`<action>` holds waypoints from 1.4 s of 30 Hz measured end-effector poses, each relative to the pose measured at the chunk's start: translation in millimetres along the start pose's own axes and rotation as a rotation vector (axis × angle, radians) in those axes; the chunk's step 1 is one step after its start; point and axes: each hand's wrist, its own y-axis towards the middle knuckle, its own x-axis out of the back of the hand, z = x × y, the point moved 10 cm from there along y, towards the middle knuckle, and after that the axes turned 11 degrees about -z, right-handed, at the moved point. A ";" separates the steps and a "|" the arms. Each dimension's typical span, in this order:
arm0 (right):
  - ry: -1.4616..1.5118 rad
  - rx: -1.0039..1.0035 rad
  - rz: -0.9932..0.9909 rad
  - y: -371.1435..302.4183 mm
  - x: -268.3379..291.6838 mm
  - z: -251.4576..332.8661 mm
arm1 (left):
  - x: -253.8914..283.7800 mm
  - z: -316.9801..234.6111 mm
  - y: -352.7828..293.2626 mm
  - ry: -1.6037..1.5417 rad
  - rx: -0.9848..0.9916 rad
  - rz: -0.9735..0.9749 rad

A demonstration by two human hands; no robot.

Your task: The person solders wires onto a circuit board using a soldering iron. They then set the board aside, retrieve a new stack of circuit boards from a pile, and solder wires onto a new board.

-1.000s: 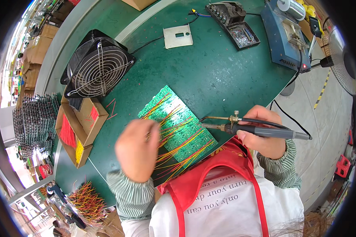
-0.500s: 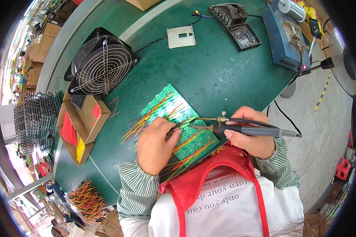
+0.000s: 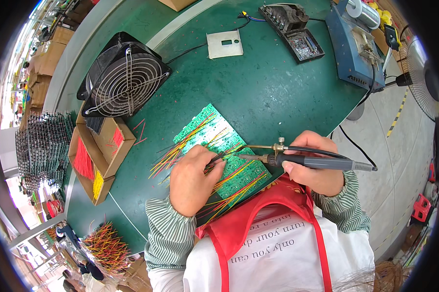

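Observation:
A green circuit board panel (image 3: 248, 171) lies on the green table in front of me, with red, yellow and black wires (image 3: 183, 142) running off it to the left. My left hand (image 3: 192, 179) is closed over the board's left part, pinching dark wires (image 3: 216, 159) between thumb and fingers. My right hand (image 3: 318, 168) is wrapped round a soldering iron (image 3: 317, 162) with a brass solder feed tube (image 3: 258, 146) along its top. The iron's tip and the tube's end meet the board close to the pinched wire ends; the exact contact is too small to tell.
A black fan with a wire guard (image 3: 128, 83) stands at the left, beside a cardboard box (image 3: 113, 163) of cut wires. Farther back are a white plate (image 3: 224, 45), a dark tray (image 3: 303, 45) and a blue soldering station (image 3: 348, 46) with a solder spool (image 3: 363, 13).
My right hand and the soldering iron have shifted slightly to the right. My left hand stays almost in place, still pinching the wires.

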 end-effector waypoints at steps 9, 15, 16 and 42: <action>-0.069 0.125 0.000 -12.9 7.8 8.7 | 6.2 0.1 -3.1 -0.025 0.031 -0.026; -0.139 0.213 0.064 -27.4 -4.0 15.3 | 42.5 -6.3 -35.5 0.071 0.012 -0.106; -0.122 0.175 0.090 -29.2 -9.5 14.1 | 36.5 -2.5 -46.7 0.048 0.077 -0.034; -0.164 0.187 0.161 -27.3 -37.7 4.9 | 9.4 22.4 -61.4 -0.104 0.199 0.078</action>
